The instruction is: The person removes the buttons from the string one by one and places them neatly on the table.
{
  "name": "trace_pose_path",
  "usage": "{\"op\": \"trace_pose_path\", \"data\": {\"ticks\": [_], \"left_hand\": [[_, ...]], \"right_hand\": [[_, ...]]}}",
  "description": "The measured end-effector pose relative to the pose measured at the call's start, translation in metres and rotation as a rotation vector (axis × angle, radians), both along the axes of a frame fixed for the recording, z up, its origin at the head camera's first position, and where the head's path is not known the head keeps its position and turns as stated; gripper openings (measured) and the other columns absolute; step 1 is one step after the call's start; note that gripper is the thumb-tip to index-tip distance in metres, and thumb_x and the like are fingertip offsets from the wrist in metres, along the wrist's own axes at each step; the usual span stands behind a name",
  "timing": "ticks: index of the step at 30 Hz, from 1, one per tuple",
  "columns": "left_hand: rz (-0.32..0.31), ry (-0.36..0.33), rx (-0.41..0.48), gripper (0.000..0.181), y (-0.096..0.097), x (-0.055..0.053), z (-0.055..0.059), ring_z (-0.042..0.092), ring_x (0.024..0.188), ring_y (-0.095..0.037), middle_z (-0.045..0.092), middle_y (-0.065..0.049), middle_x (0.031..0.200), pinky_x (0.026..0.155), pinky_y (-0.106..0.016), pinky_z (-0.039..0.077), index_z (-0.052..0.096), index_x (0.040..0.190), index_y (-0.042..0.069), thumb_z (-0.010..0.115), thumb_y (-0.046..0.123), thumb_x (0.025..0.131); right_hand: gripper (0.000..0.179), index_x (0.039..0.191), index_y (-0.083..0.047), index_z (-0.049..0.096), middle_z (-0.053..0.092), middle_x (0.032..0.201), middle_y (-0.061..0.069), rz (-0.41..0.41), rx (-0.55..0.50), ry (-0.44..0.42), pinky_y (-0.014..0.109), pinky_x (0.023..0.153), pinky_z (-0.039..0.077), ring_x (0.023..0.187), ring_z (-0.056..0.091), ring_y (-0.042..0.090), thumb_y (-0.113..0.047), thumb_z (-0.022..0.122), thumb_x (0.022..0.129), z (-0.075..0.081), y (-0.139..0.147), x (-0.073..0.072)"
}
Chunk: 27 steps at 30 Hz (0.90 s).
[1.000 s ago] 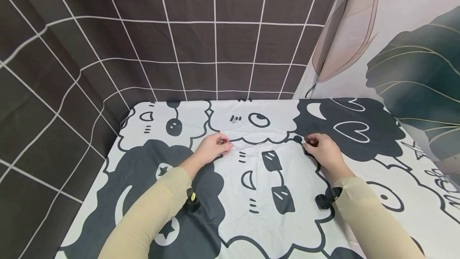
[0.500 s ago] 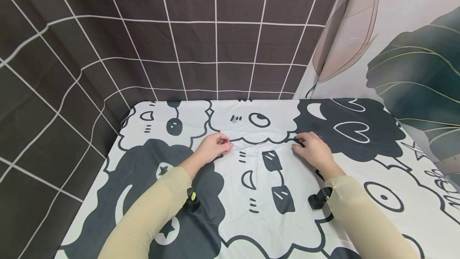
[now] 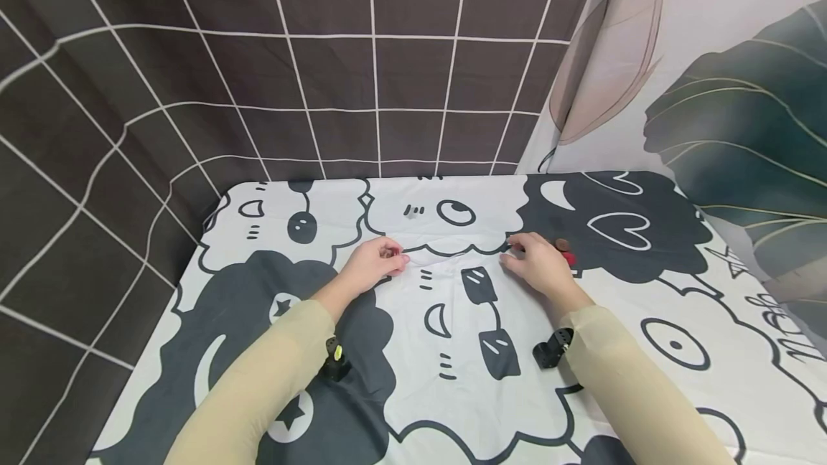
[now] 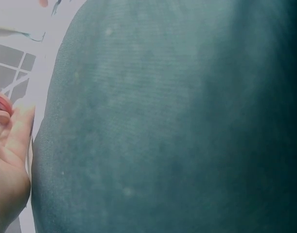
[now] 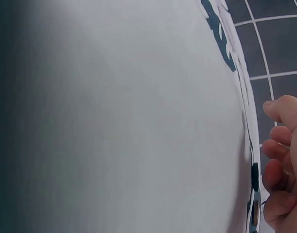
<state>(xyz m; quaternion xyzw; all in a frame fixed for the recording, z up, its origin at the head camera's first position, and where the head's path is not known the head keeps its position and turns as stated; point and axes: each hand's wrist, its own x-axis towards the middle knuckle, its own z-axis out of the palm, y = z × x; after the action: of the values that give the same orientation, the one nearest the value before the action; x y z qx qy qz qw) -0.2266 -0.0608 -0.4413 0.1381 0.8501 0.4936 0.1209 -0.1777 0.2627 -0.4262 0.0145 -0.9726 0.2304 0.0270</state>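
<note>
In the head view my left hand hovers low over the patterned cloth, thumb and fingertips drawn close together. A small reddish, rounded shape shows among its fingers at the left edge of the left wrist view; whether it is an object or a fingertip is unclear. Facing it, my right hand has thumb and index finger apart, with nothing visible between them. In the right wrist view its other fingers hang loosely curled. Beside its back lie a small red piece and a brown piece, partly hidden.
A black and white cloth with cartoon faces covers the surface. Dark gridded fabric rises behind and at left. A leaf-print curtain hangs at right. Both sleeves carry small black wrist devices. Sleeve or cloth fills much of both wrist views.
My right hand has moved left toward my left hand, and the red and brown pieces now show beside it. The left hand has kept its pose. The head view has shifted slightly.
</note>
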Motion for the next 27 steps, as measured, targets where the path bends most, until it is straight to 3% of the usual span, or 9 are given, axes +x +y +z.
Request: {"op": "trace_pose_path", "data": {"ticks": [5,27], "left_hand": [[-0.007,-0.003,-0.008,0.028,-0.002,0.0,0.004,0.062,0.073,-0.012,0.062,-0.002,0.08,0.068,-0.025,0.053,0.064,0.101,0.007,0.071,0.029,0.084],[0.004,-0.03,0.004,0.03,-0.003,0.001,0.002,0.064,0.073,-0.012,0.06,-0.004,0.081,0.068,-0.025,0.053,0.064,0.102,0.008,0.072,0.029,0.082]], "right_hand": [[0.044,0.119,-0.006,0.059,0.059,0.109,0.014,-0.006,-0.004,0.004,0.052,0.088,0.044,0.103,0.056,0.032,-0.032,0.063,0.084,0.0,-0.006,-0.005],[0.042,0.12,-0.005,0.06,0.063,0.107,0.011,0.064,-0.075,0.003,0.048,0.09,0.043,0.104,0.057,0.031,-0.03,0.063,0.086,0.002,-0.038,-0.012]]}}
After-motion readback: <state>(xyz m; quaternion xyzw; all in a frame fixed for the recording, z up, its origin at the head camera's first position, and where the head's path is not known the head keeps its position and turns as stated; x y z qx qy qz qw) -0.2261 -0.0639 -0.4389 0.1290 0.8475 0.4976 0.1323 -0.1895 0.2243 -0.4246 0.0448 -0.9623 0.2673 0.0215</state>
